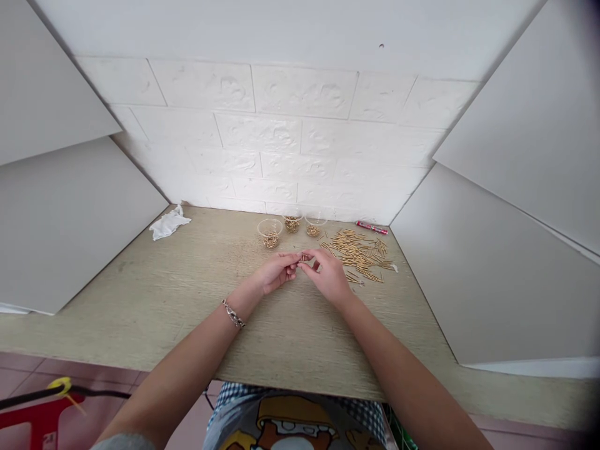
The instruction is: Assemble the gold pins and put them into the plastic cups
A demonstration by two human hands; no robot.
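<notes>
My left hand [277, 272] and my right hand [328, 274] meet over the middle of the wooden table [164, 300], fingertips pinched together on a small gold metal piece [304, 257]. A bracelet sits on my left wrist. Just right of my right hand lies a loose pile of thin gold pins [359, 251]. Behind my hands stand three small clear cups [270, 232] with gold parts inside.
A crumpled white tissue [169, 224] lies at the back left of the table. A red pen-like item [372, 227] rests against the white brick wall at the back right. White panels close in both sides.
</notes>
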